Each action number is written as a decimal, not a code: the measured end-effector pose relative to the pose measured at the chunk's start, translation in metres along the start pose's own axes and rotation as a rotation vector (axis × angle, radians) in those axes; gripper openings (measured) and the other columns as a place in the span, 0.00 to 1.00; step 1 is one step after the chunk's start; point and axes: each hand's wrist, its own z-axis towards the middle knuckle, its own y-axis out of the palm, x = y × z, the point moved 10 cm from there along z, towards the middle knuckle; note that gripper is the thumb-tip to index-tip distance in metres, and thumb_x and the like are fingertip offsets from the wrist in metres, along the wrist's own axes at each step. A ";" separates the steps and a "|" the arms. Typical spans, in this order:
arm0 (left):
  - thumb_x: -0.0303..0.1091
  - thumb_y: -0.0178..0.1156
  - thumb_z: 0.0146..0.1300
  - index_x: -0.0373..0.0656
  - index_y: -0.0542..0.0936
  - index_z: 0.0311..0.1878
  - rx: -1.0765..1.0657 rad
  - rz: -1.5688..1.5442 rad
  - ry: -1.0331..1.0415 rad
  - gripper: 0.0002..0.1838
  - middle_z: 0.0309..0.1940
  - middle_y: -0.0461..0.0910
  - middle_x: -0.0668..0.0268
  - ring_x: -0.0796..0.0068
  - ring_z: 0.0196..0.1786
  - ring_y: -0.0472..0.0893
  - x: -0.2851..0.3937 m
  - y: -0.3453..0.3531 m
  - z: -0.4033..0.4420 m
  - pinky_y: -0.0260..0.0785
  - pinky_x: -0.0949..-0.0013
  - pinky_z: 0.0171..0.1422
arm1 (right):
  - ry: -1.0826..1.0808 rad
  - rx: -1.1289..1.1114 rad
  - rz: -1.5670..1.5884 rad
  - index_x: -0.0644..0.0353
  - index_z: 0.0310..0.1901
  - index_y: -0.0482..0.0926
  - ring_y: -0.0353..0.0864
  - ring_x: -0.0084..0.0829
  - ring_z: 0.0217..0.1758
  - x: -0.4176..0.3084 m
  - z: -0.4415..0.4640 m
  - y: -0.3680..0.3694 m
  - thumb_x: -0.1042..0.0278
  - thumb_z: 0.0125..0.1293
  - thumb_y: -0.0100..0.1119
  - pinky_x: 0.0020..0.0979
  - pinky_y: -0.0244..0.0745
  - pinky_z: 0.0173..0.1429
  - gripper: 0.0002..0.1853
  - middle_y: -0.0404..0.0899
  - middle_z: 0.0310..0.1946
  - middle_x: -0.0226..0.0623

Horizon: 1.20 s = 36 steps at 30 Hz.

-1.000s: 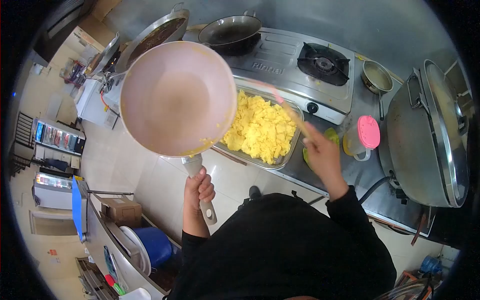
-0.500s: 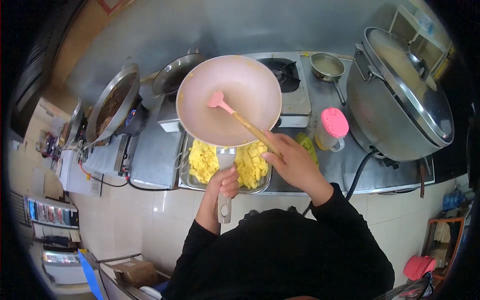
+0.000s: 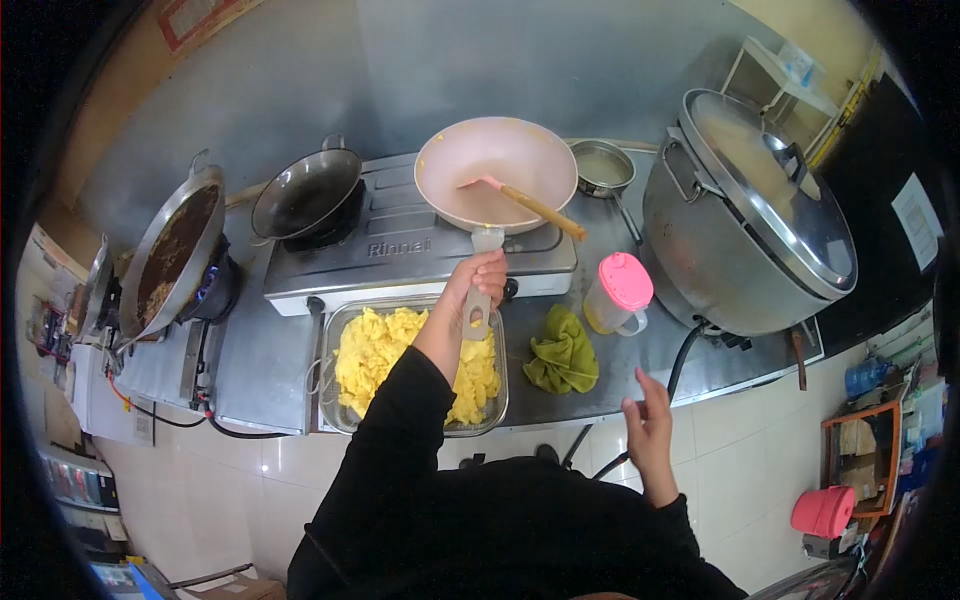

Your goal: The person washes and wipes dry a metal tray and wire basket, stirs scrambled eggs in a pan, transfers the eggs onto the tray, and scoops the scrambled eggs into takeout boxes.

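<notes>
My left hand (image 3: 474,282) is wrapped round the handle of a pink-white frying pan (image 3: 470,150), which is over the right burner of the stove (image 3: 390,265). Inside the pan lies a spatula (image 3: 535,207) with a pink head and a wooden handle that sticks out over the rim. My right hand (image 3: 650,430) is empty, its fingers apart, in front of the counter's edge. Scrambled egg (image 3: 375,355) fills a metal tray (image 3: 499,400) below my left forearm. A green cloth (image 3: 563,352) lies right of the tray, near a jug with a pink lid (image 3: 625,281).
A dark wok (image 3: 308,195) sits on the left burner, and a larger wok with dark food (image 3: 180,250) is farther left. Behind the jug is a small saucepan (image 3: 602,168). A big lidded pot (image 3: 690,240) with a black hose (image 3: 685,360) stands at the right.
My left hand has carried the pan from above the egg tray to the stove's right burner. My right hand has let go of the spatula, now in the pan, and drawn back toward me.
</notes>
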 end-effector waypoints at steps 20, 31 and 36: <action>0.41 0.46 0.71 0.42 0.64 0.46 1.382 0.976 1.580 0.12 0.35 0.63 0.67 0.79 0.33 0.66 -0.062 -0.029 -0.297 0.63 0.74 0.38 | 0.220 -0.554 0.377 0.62 0.56 0.72 0.77 0.27 0.43 0.096 0.101 0.235 0.52 0.68 0.51 0.27 0.70 0.50 0.24 0.80 0.44 0.35; 0.65 0.45 0.64 0.40 0.46 0.69 1.219 0.161 0.989 0.44 0.65 0.55 0.50 0.49 0.66 0.60 -0.178 -0.184 -0.285 0.54 0.50 0.68 | 0.685 -0.878 0.507 0.57 0.46 0.75 0.78 0.28 0.35 0.105 0.101 0.337 0.45 0.70 0.43 0.32 0.73 0.42 0.22 0.79 0.36 0.32; 0.64 0.37 0.67 0.36 0.55 0.67 1.117 0.142 1.012 0.40 0.65 0.60 0.52 0.55 0.66 0.63 -0.164 -0.165 -0.284 0.55 0.55 0.69 | 0.845 -0.923 0.691 0.58 0.46 0.73 0.78 0.29 0.36 0.118 0.037 0.304 0.46 0.71 0.43 0.31 0.74 0.41 0.22 0.77 0.34 0.34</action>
